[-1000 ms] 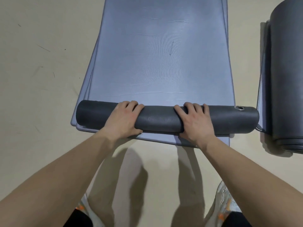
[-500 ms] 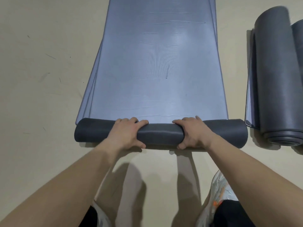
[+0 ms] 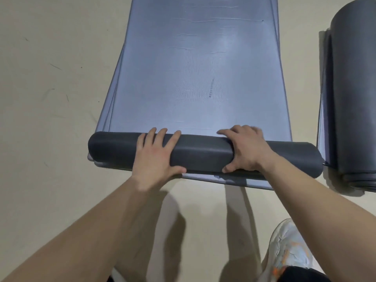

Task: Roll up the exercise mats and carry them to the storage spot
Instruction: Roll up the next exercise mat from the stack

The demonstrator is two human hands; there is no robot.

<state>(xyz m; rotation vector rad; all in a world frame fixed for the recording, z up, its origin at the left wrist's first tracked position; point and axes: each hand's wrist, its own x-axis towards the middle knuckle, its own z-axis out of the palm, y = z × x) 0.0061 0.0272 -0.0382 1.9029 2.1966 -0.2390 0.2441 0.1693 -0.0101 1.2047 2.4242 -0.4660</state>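
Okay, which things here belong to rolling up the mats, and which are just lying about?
Belongs: half-rolled mat; left hand pressing its roll; right hand gripping it; mat layer underneath; finished roll on the right.
Not part: worn sneaker; beige floor.

Both bare forearms reach forward, side by side, palms down. The left hand (image 3: 157,157) lies on the rolled mat (image 3: 203,154) with its fingers (image 3: 162,137) spread and nearly straight over the top, thumb along the near side. The right hand (image 3: 247,151) clasps the same roll, fingers curled over the far side and thumb against the near side.
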